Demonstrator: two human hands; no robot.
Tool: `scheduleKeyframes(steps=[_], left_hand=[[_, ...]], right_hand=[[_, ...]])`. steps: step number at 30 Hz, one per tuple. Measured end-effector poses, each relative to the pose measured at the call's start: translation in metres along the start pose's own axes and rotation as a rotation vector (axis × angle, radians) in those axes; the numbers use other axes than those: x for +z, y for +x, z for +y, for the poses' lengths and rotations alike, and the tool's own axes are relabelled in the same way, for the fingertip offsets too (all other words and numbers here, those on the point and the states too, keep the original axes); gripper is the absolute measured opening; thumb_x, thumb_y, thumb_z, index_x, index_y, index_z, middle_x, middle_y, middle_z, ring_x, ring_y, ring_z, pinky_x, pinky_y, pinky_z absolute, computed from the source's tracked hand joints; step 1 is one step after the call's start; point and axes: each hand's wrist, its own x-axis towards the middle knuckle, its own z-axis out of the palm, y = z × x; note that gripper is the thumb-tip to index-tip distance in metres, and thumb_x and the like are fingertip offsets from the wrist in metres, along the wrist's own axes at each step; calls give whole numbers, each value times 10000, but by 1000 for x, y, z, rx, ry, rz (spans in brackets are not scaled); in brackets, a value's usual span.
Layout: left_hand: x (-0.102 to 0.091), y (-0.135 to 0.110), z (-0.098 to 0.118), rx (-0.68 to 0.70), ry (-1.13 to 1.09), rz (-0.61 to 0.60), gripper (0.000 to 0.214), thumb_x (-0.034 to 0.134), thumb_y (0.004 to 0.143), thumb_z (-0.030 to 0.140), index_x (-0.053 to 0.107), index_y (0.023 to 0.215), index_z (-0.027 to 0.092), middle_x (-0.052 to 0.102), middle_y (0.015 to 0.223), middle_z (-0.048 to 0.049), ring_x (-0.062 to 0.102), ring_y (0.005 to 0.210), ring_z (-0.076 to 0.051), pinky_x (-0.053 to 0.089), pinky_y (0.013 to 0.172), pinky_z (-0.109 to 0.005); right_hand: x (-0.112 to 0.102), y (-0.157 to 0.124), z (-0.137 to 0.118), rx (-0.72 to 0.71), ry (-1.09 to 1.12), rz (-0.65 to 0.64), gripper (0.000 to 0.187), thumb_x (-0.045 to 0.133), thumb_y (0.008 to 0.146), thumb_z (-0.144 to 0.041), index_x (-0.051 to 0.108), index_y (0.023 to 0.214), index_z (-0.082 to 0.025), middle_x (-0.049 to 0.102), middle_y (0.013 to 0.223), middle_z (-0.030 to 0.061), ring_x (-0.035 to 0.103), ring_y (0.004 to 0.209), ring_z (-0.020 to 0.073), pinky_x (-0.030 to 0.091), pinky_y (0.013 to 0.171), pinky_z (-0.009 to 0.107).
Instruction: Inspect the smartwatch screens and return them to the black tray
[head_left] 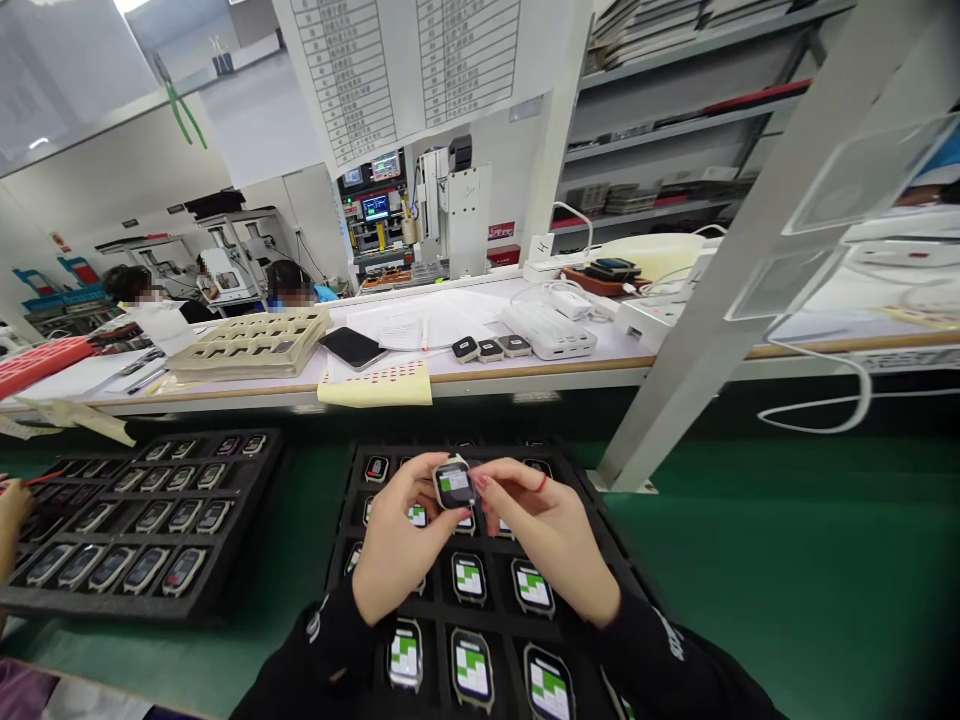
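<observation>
A smartwatch case point(453, 483) without a strap, its screen lit green and white, is raised above the black tray. My left hand point(397, 540) grips it by its left and lower edges between thumb and fingers. At the watch's right side, my right hand point(551, 530) pinches the edge with thumb and forefinger; the other fingers curl beneath. Below both hands lies a black foam tray point(439, 625) with rows of similar watches, such as a lit watch point(469, 578) in one slot. My hands and sleeves hide part of the tray.
To the left stands another black tray point(217, 590) of watches, with a co-worker's hand point(11, 515) at its far side. Along the raised shelf are a phone point(352, 347), several small square devices point(490, 349) and a white power bank point(551, 330). A metal post point(697, 290) rises at right.
</observation>
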Motion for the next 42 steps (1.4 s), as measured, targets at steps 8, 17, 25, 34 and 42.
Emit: scheduleKeyframes(steps=[8, 17, 25, 34, 42], left_hand=[[2, 1, -3, 69, 70, 30, 430, 740, 744, 143, 620, 1141, 259, 694, 968, -11, 617, 719, -125, 537, 709, -260], [3, 0, -2, 106, 101, 24, 416, 730, 763, 137, 622, 1142, 271, 695, 1023, -16, 654, 771, -143, 564, 736, -276], [2, -1, -8, 143, 115, 19, 420, 726, 779, 151, 614, 1162, 281, 692, 1049, -22, 658, 788, -152, 569, 758, -295], [1, -3, -10, 229, 178, 8, 504, 708, 775, 77, 596, 1189, 341, 686, 1081, 25, 657, 792, -119, 562, 792, -262], [-3, -2, -3, 155, 183, 27, 567, 845, 665, 155, 626, 1152, 345, 698, 991, 48, 640, 842, -140, 535, 839, -269]], right_hand=[[3, -3, 1, 110, -73, 34, 457, 754, 743, -621, 708, 751, -166, 634, 626, 48, 497, 408, 123, 462, 335, 225], [6, -4, 0, 57, -129, 74, 453, 737, 762, -629, 699, 742, -178, 667, 686, 71, 614, 551, 189, 539, 463, 262], [6, -4, 4, 54, -140, 91, 468, 738, 755, -643, 698, 742, -177, 682, 716, 84, 650, 614, 211, 563, 515, 265], [7, -8, 8, -16, -190, 79, 342, 706, 832, -515, 654, 741, -190, 636, 694, 50, 581, 568, 170, 497, 486, 250], [1, -4, 5, -13, -51, 49, 322, 594, 930, -513, 608, 1046, -212, 634, 845, 40, 577, 615, 152, 512, 527, 241]])
